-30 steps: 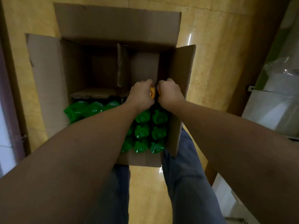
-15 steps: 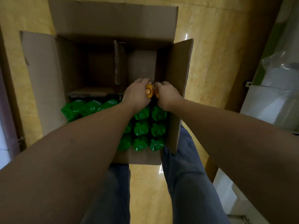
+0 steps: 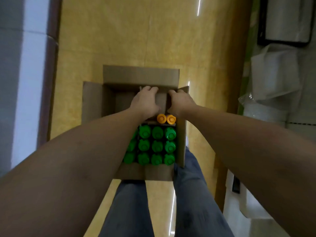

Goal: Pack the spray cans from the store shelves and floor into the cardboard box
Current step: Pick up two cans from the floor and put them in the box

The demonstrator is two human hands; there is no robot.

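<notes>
An open cardboard box (image 3: pixel 181 134) stands on the yellow floor between my legs. Several green-capped spray cans (image 3: pixel 157 146) fill its near part in upright rows. Two orange-capped cans (image 3: pixel 166 119) stand side by side just beyond them, against the right wall. Past the orange cans, my left hand (image 3: pixel 145 102) and my right hand (image 3: pixel 180 101) are inside the box. Each hand's fingers curl on one side of a loose cardboard divider (image 3: pixel 161 101). My left forearm hides the left green cans.
The box flaps (image 3: pixel 141 74) stand open at the far and left sides. White plastic-wrapped goods (image 3: pixel 273 77) and a low shelf edge (image 3: pixel 230 194) line the right. A dark baseboard and pale wall (image 3: pixel 49 65) run along the left.
Both hands have let go of the orange cans, which now stand in the box, and have moved farther in onto the cardboard divider. The view has pulled back and up.
</notes>
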